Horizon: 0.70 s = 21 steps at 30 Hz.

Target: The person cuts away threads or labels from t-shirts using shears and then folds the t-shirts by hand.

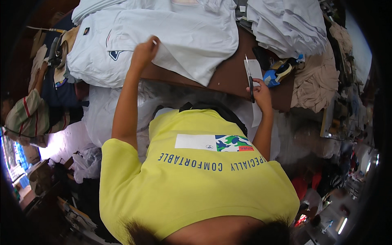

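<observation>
A stack of white T-shirts [183, 34] lies across the brown table in front of me. My left hand [146, 52] is at the near edge of the top shirt, with its fingers pinched on the cloth. A small dark print [115, 54] shows on the shirt beside that hand. At the right, near the table's front edge, my right hand [261, 93] grips a pair of scissors [250, 77] by the dark handles, blades pointing away from me. Beneath the scissors, a long strip of white paper [255, 67] hangs over the table edge.
A blue and yellow tool [277, 75] and a black object [260, 56] lie right of the scissors. Folded white cloth [288, 26] is piled at the far right, with beige cloth [314, 83] nearer. Another person's striped sleeve [30, 110] is at the left.
</observation>
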### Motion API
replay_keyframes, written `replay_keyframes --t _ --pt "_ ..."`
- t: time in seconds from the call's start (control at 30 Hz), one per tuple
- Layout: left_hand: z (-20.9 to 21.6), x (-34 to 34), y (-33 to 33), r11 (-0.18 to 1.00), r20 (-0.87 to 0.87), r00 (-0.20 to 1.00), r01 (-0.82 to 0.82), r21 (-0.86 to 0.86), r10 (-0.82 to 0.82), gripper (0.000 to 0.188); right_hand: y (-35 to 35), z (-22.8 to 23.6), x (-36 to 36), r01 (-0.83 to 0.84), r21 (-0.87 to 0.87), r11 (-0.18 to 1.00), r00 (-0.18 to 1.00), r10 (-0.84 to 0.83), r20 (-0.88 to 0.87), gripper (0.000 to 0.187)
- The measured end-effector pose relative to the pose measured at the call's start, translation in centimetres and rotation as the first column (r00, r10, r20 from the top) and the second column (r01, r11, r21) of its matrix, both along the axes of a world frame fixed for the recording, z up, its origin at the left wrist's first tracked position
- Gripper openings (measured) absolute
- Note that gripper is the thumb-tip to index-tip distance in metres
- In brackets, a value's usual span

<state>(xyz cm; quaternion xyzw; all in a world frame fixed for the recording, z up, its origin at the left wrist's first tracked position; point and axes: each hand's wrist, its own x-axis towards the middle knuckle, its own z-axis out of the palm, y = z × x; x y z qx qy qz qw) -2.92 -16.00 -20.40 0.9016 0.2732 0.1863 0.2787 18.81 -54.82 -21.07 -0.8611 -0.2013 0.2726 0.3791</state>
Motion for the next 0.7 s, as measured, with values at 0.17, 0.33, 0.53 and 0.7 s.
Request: replay_keyframes --t 0.17,0.33,0.53,0.7 --pt "-5.3 1.2 1.5 0.69 0.397 0.616 -0.356 -0.63 0.68 0.039 3.1 -0.1 -2.1 0.029 0.361 0.932 0.946 0.09 -0.31 0.05" --pt "-8.7 1.4 -4.6 0.509 0.271 0.643 -0.216 -0.833 0.716 0.043 4.4 -0.6 -3.9 -0.051 0.403 0.914 0.92 0.2 -0.336 0.051" --pt "-7.9 2.2 -3.4 0.488 0.15 0.807 -0.188 -0.852 0.572 0.047 5.5 -0.5 -4.6 -0.094 0.424 0.901 0.884 0.271 -0.38 0.051" --pt "-7.4 2.9 -2.3 0.415 0.026 0.865 -0.215 -0.884 0.501 0.048 6.7 0.3 -5.4 -0.061 0.449 0.892 0.88 0.26 -0.397 0.051"
